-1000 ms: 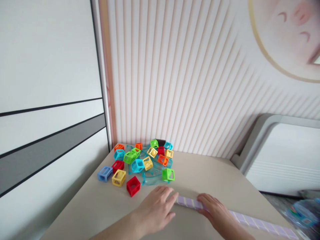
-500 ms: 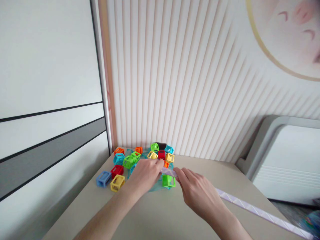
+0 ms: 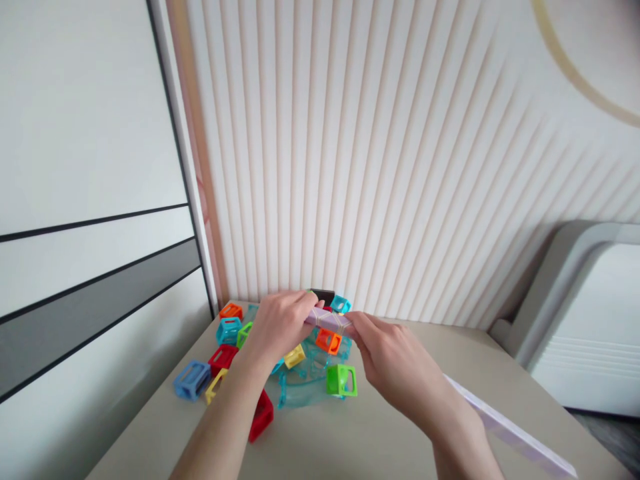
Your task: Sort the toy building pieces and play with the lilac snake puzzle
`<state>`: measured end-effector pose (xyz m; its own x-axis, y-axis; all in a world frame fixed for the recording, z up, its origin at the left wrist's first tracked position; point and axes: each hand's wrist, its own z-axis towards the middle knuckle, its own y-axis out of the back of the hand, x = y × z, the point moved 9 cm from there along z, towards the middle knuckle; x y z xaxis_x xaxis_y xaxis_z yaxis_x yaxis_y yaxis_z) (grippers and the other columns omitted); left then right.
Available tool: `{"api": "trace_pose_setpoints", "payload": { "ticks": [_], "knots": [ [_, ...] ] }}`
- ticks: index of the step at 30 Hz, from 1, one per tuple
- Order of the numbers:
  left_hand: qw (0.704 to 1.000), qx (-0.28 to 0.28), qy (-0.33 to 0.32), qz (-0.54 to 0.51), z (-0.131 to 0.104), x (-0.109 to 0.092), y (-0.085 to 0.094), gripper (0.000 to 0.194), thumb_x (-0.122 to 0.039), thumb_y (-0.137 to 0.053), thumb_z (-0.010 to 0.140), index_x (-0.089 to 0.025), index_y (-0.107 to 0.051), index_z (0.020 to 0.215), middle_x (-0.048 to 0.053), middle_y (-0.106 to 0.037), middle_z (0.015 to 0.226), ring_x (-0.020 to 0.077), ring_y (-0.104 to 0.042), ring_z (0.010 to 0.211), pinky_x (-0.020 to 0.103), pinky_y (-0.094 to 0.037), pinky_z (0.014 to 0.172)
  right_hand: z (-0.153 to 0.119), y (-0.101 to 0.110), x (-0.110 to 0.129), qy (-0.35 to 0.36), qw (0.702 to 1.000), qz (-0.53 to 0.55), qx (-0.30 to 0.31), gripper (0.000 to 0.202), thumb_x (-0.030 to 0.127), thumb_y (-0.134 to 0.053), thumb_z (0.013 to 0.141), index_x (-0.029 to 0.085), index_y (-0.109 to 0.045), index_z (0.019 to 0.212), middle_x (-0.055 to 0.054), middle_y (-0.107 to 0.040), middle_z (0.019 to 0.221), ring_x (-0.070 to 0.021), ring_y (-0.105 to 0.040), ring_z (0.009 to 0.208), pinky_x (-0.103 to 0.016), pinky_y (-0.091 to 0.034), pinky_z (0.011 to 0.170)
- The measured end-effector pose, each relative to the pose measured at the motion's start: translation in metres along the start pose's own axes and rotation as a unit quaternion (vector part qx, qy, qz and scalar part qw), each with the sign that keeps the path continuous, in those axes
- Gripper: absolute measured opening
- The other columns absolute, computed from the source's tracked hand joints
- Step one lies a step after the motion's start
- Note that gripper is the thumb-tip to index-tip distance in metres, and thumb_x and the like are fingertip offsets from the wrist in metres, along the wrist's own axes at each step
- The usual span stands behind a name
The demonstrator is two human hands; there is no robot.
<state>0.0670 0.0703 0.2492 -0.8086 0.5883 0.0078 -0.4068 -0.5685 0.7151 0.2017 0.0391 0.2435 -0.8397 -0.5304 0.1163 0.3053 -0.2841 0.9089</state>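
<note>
Ribbed pale wall [image 3: 350, 153] fills the background. White cabinet [image 3: 85, 113] with a grey band stands at left. Pale desk [image 3: 350, 443] runs up to the wall; grey-and-white panel [image 3: 595, 333] at right, beyond the desk edge.

Lavender strip [image 3: 327, 321], pale lines across it: a short stretch shows between the two hands, seen in front of the pile; a longer length emerges past the right forearm toward the lower right.

Left hand [image 3: 283, 325]: grasping the strip near its far end, fingers curled over. Right hand [image 3: 395, 348]: also grasping it, just beside, thumb and fingers pinching.

Clear teal pieces [image 3: 306, 393] lie on the desk under and around the blocks. Noted: green block [image 3: 333, 380] near the right hand, orange block [image 3: 329, 341] just below the strip in view, blue block [image 3: 192, 381] at far left, red block [image 3: 261, 419] partly hidden by the left forearm.
</note>
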Motion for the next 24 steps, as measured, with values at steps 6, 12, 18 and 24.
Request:
{"api": "trace_pose_setpoints", "payload": {
  "ticks": [6,12,18,24],
  "knots": [
    [0.987,-0.076,-0.141,0.028,-0.011,-0.025,0.021,0.016,-0.018,-0.057,0.094,-0.018,-0.064,0.080,0.000,-0.066,0.064,0.0184,-0.064,0.058,0.029,-0.041,0.055,-0.013,0.007,-0.002,0.020,0.990,0.128,0.048,0.023,0.021,-0.037,0.105,0.021,-0.060,0.099,-0.003,-0.068,0.079,-0.0165,-0.063,0.065,-0.026,-0.042,0.062],
    [0.983,-0.159,-0.091,-0.011,-0.011,-0.033,0.052,0.017,-0.018,-0.058,0.096,-0.018,-0.064,0.080,-0.001,-0.064,0.061,0.0153,-0.062,0.055,0.028,-0.042,0.057,-0.014,0.019,0.005,0.039,0.970,0.242,-0.002,0.026,0.029,-0.034,0.108,0.022,-0.058,0.115,0.000,-0.066,0.076,-0.0140,-0.063,0.065,-0.023,-0.047,0.063],
    [0.989,0.014,0.013,-0.149,-0.011,-0.021,0.051,0.021,-0.035,-0.061,0.094,-0.022,-0.063,0.110,0.004,-0.072,0.096,0.0206,-0.068,0.086,0.029,-0.050,0.074,-0.013,0.029,0.010,0.060,0.978,0.170,-0.101,0.025,0.023,-0.036,0.106,0.023,-0.055,0.123,-0.003,-0.071,0.089,-0.0151,-0.068,0.074,-0.024,-0.050,0.067],
    [0.953,0.185,0.023,-0.239,-0.027,-0.021,0.038,0.031,-0.053,-0.057,0.093,-0.023,-0.064,0.091,-0.004,-0.065,0.071,0.0138,-0.060,0.061,0.024,-0.041,0.058,-0.012,0.019,0.040,0.184,0.976,0.047,-0.110,0.024,0.023,-0.037,0.107,0.017,-0.056,0.119,-0.005,-0.069,0.084,-0.0165,-0.067,0.072,-0.025,-0.050,0.063]
  ]
}}
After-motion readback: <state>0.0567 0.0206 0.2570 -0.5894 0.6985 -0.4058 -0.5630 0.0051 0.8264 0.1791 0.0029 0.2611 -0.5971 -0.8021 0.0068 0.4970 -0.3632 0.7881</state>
